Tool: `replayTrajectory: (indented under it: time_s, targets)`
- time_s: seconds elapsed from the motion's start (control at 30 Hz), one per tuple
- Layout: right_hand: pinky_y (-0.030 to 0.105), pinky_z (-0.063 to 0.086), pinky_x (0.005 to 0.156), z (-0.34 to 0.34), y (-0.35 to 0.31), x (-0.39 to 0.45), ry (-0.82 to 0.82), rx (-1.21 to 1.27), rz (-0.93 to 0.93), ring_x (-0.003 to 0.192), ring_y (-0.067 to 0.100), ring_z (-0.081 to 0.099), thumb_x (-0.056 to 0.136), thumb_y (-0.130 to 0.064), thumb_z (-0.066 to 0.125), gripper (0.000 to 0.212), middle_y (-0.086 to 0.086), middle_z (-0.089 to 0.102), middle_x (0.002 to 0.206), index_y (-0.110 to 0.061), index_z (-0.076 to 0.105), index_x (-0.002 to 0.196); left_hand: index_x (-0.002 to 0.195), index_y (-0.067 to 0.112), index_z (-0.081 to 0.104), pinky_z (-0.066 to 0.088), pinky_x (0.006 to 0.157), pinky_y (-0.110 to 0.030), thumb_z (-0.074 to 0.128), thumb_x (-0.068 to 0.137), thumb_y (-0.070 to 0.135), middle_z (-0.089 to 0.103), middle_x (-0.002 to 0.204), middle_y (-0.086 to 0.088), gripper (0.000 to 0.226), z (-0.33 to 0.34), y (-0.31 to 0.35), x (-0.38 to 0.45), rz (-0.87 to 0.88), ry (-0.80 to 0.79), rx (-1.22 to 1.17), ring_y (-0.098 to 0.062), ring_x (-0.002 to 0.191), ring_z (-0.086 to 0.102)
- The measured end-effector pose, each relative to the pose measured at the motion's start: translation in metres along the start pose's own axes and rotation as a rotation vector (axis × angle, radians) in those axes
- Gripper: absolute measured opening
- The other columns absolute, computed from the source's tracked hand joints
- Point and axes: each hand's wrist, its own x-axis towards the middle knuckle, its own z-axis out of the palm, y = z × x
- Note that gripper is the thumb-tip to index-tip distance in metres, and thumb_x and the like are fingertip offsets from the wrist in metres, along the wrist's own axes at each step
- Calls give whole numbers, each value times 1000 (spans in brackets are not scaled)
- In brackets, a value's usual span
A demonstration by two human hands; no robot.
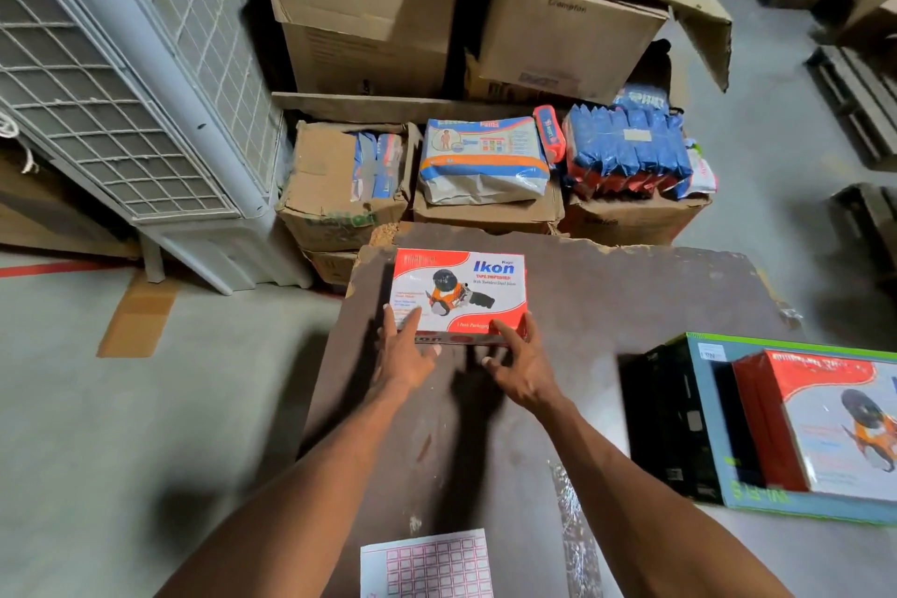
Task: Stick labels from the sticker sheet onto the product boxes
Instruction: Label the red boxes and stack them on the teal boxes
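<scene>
A red and white "Ikon" tape dispenser box (461,291) lies flat at the far end of a brown board table (606,316). My left hand (407,350) lies on the box's near left corner with fingers straight, the thumb against the front edge. My right hand (517,357) holds the near right corner, fingers curled over the top edge. A sticker sheet (427,566) with a pink grid of labels lies at the table's near edge, between my forearms.
A dark crate (679,427) on the right holds another red and white product box (835,422). Behind the table stand cardboard cartons (340,189) with diaper packs (483,158) and blue packets (626,151). A grey air cooler (126,83) stands at left.
</scene>
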Motion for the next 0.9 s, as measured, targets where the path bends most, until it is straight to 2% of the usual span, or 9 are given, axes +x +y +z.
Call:
replayTrajectory:
  time_s: [0.17,0.3,0.4,0.53,0.67,0.8,0.9]
  targets:
    - [43,36,120,7,1,1,54,99,9,147,29,34,80,-45,70,73,-3,16,164,-30,48,149,154,30,39,33,120,-41,79,84,33,2,168,-8,81,5,1,-4,-1,47,-75,-28,149,31]
    - [45,40,117,4,-7,-2,108,158,21,145,29,38,80,-45,74,69,-5,24,160,-31,53,145,150,31,45,38,117,-41,82,76,37,13,163,-11,83,6,2,-10,-14,88,-135,-34,140,41]
    - [50,39,117,-3,-16,-14,171,135,-11,146,32,34,78,-52,70,70,-2,25,161,-33,54,143,151,36,42,33,115,-43,82,79,39,10,164,-10,82,5,14,-28,-51,87,-106,-39,137,36]
    - [53,39,113,-21,-35,-38,270,38,-54,144,31,23,88,-43,71,59,-1,21,165,-33,53,143,151,40,41,28,116,-44,83,76,46,14,161,-8,86,9,21,-49,-42,122,-93,-40,134,35]
    - [48,42,108,-32,-47,-72,362,0,-126,140,27,23,85,-45,68,61,-2,22,165,-35,50,143,150,45,39,30,113,-43,83,76,50,21,157,-4,87,9,22,-74,-34,157,-56,-36,129,36]
    - [40,39,105,-39,-53,-106,436,-28,-139,134,25,26,85,-42,70,61,-2,25,165,-33,52,143,149,43,42,35,107,-40,86,73,48,27,155,1,88,7,23,-108,4,183,-75,-32,126,32]
    - [45,37,109,-41,-53,-126,477,-43,-90,128,29,30,85,-39,67,58,2,32,162,-32,55,140,146,50,42,40,103,-42,88,62,60,26,151,11,96,10,24,-134,48,215,2,-29,119,31]
